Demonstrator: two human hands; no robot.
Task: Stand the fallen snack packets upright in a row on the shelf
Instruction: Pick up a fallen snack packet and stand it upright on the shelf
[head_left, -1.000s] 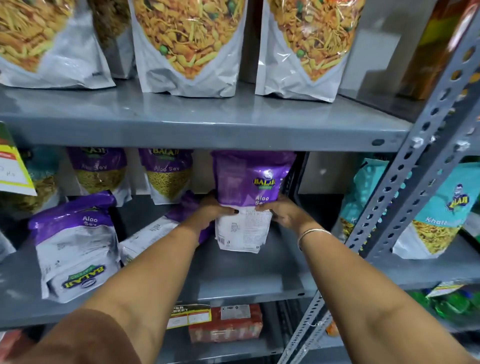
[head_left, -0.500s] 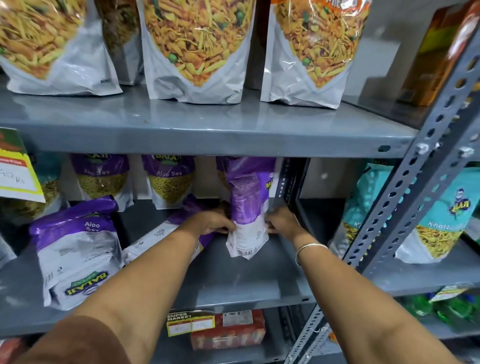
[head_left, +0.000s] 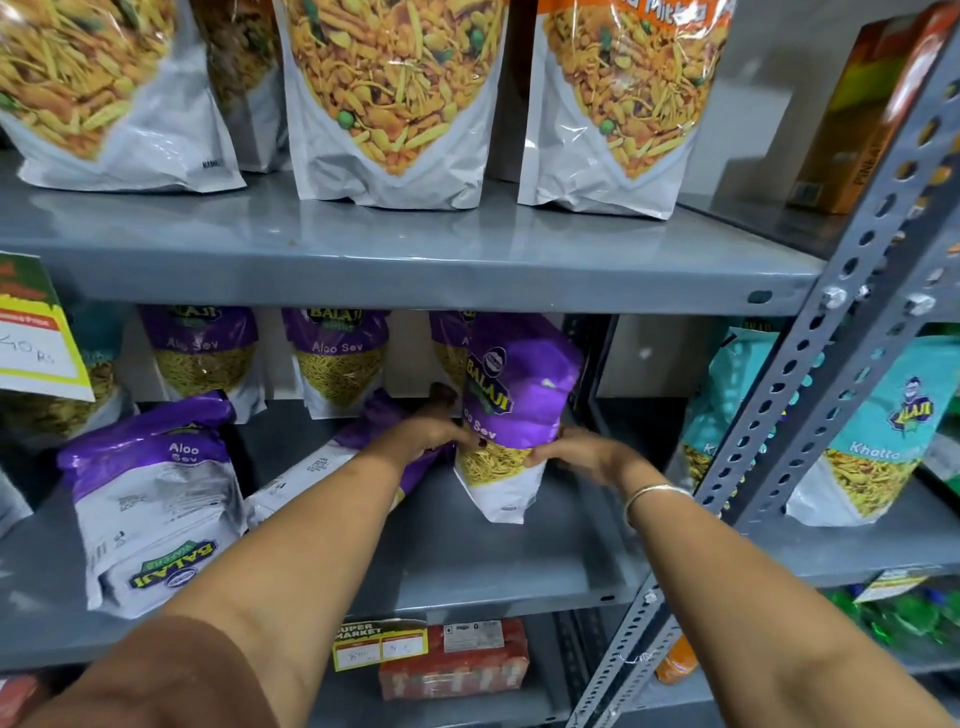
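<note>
A purple Aloo Sev packet (head_left: 511, 410) stands nearly upright, front facing me, at the right end of the grey middle shelf (head_left: 467, 561). My left hand (head_left: 423, 434) grips its left side and my right hand (head_left: 576, 454) grips its lower right side. A second purple packet (head_left: 150, 499) lies fallen on its back at the left front. A third fallen packet (head_left: 322, 473) lies flat under my left forearm, partly hidden. Three purple packets (head_left: 337, 358) stand upright in a row at the back.
Large namkeen pouches (head_left: 400, 98) line the upper shelf. A perforated grey upright post (head_left: 810, 374) slants down at the right, with teal packets (head_left: 883, 431) behind it. A price tag (head_left: 36, 332) hangs at the left. A red pack (head_left: 457, 660) sits on the lower shelf.
The held packet has been turned from back-facing, through edge-on, to front-facing, and now sits lower and further right on the shelf. Both hands stayed on it.
</note>
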